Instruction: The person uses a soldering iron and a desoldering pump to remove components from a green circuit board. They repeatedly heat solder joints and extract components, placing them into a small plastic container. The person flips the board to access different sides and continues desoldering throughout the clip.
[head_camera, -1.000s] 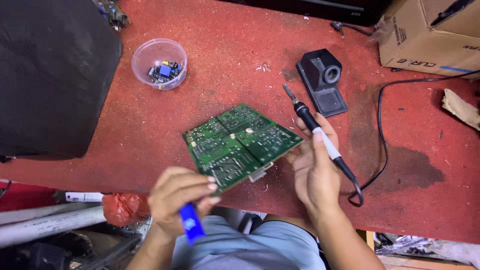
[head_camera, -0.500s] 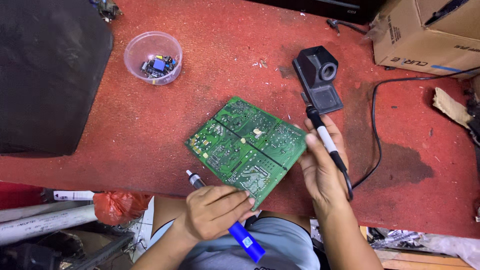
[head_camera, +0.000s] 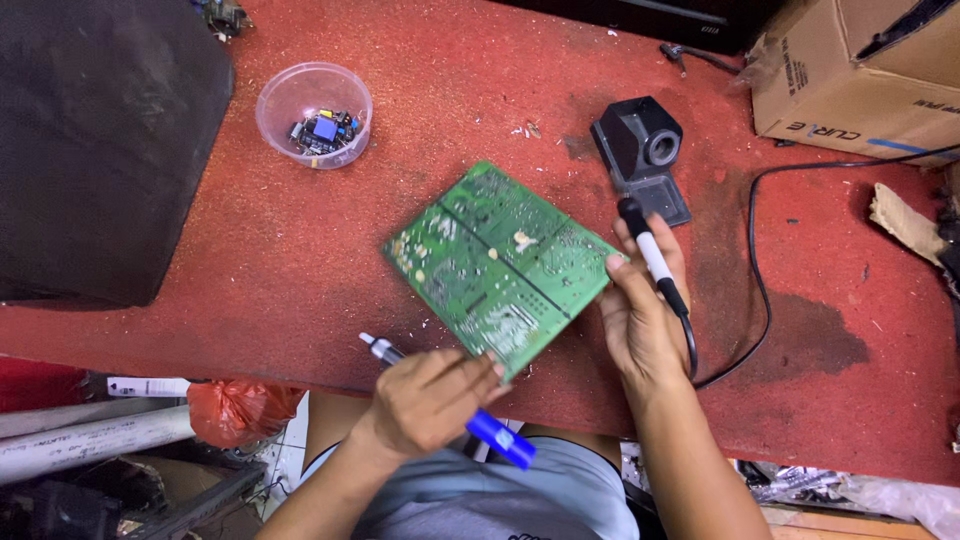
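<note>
Your green circuit board (head_camera: 497, 262) lies solder-side up, tilted diamond-wise, just below-left of the black iron stand (head_camera: 642, 155), its near corner overhanging the table edge.

Worn red workbench (head_camera: 250, 260), cluttered floor (head_camera: 110, 470)

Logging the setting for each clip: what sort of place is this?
Most likely an electronics repair bench. A green circuit board lies on a worn red table, the right hand holds a corded soldering iron near its black stand, and a clear tub holds loose components.
</note>
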